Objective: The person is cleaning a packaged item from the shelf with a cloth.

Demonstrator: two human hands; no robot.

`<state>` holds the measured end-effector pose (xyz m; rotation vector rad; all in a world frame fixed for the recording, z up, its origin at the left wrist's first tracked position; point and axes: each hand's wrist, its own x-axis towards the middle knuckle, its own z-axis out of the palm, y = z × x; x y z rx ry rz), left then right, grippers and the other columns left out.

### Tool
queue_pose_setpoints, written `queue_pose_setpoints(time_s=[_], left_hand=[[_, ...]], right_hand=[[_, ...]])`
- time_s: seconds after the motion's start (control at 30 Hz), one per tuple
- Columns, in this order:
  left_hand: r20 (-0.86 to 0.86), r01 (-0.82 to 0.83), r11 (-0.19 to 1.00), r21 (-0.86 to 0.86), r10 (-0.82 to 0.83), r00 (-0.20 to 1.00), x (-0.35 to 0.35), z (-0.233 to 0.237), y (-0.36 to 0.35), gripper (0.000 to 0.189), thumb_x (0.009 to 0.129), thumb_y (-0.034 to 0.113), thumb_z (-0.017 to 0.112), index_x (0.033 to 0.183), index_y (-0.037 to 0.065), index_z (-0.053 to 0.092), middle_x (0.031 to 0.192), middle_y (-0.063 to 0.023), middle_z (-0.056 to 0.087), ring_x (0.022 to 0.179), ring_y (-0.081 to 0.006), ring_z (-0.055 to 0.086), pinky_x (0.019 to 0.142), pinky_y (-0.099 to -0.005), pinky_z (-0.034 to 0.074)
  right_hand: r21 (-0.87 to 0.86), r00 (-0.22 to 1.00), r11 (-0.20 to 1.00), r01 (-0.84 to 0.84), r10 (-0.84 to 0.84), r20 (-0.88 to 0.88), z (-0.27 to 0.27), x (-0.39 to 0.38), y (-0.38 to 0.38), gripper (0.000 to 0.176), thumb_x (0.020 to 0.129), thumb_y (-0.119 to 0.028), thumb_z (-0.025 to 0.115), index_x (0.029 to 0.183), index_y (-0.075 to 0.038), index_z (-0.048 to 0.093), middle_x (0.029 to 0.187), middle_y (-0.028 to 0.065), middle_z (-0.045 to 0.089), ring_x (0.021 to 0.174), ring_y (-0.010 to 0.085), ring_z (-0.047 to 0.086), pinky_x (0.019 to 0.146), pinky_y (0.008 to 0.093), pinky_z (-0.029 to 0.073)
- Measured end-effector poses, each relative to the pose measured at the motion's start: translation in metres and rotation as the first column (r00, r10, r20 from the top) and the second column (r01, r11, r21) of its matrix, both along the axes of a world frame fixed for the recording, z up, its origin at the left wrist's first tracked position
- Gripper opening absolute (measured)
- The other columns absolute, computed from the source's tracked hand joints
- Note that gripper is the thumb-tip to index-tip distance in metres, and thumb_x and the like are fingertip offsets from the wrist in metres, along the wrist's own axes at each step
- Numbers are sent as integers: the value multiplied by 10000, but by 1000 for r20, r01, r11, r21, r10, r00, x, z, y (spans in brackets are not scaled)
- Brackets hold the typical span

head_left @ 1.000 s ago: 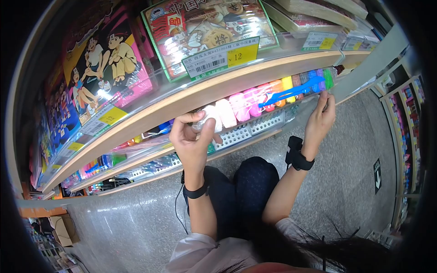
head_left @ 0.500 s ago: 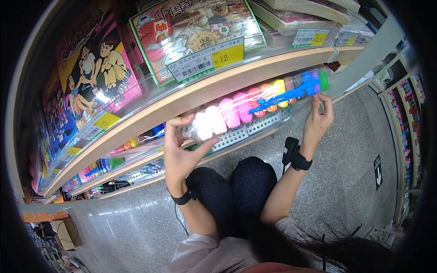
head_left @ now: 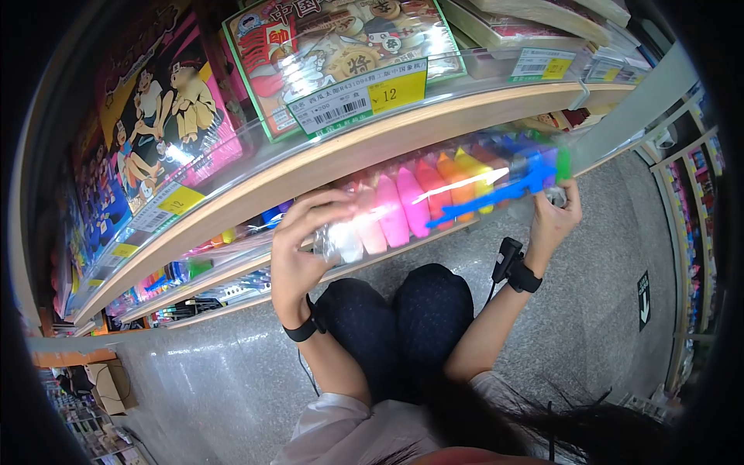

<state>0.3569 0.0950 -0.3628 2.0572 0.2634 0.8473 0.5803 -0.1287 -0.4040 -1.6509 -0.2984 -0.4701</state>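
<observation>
**What You Can't See Well**

The long clay pack [head_left: 449,186] looks smeary, so its colours run into each other. The blue tool [head_left: 496,198] on it has no clear shape. The left hand [head_left: 298,252] covers the pack's white end. Part of the right hand [head_left: 556,221] is tucked behind the green end. The small print on the price tag [head_left: 360,93] is too tiny to read. The game box [head_left: 341,39] is cut off at the top. Dark edges hide the corners.

Shelf edge [head_left: 372,151] sits right above the clay pack [head_left: 442,194], v. little gap btwn (nearly touching). Lower shelf [head_left: 232,304] blocks bottom-left. Open floor [head_left: 612,232] to the right; knees [head_left: 403,310] directly beneath.
</observation>
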Motion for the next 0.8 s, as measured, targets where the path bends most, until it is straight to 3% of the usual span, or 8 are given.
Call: queue_pose_setpoints(time_s=[0.27,0.43,0.53,0.6,0.67,0.7,0.73,0.8], left_hand=[[127,161,979,-125,-145,981,-4,-6,4,320,576,-19,773,881,68,733,1012,-126,643,891,-206,639,737,-289,527],[436,307,946,-100,-236,869,0,-6,-9,239,608,146,791,818,54,723,961,-178,667,751,-199,620,586,-258,466],[579,327,941,-84,-222,785,1,-8,-17,136,687,186,748,771,89,702,931,-184,676,724,-197,617,573,-251,456],[682,451,892,0,-330,653,-2,-5,-13,73,801,216,668,819,146,660,873,-198,673,622,-173,592,546,-236,434],[780,181,983,-11,-105,616,2,1,-36,132,830,228,635,934,146,630,790,-189,660,573,-177,589,479,-230,413],[682,-47,996,-78,88,726,-10,9,-53,137,882,192,582,989,108,571,713,-88,531,588,-150,545,509,-317,453],[603,134,990,34,-127,788,-27,9,-29,135,885,153,580,993,80,542,739,-69,533,586,-157,549,498,-328,452],[300,-116,967,-228,183,936,-61,11,-44,247,876,126,575,1092,28,506,852,-97,572,707,-185,589,598,-350,509]], right_hand=[[208,986,976,70,-100,137,-3,0,-8,243,688,8,706,920,-5,634,846,12,626,772,91,566,733,236,448],[320,967,931,178,-225,118,-5,0,-32,320,776,-106,692,1046,35,593,918,65,626,816,123,599,757,272,474],[-15,854,944,330,-292,432,-20,9,-61,222,901,-200,518,971,1,582,898,80,598,768,137,588,673,260,483],[55,830,949,311,-299,471,-23,4,-62,304,919,-263,449,979,10,570,939,89,574,802,145,580,713,275,479],[236,945,951,199,-250,211,9,-15,-47,249,891,-209,501,985,12,569,962,82,565,838,141,571,755,281,467],[331,978,930,158,-195,80,21,-21,-42,228,876,-182,527,988,12,568,973,78,560,855,139,567,776,284,462],[330,979,932,149,-187,87,27,-23,-42,228,876,-182,527,988,12,568,973,78,560,855,139,567,776,284,462],[287,982,958,14,-67,174,34,-33,-46,495,486,139,587,962,4,595,898,66,593,795,150,594,711,289,486]])
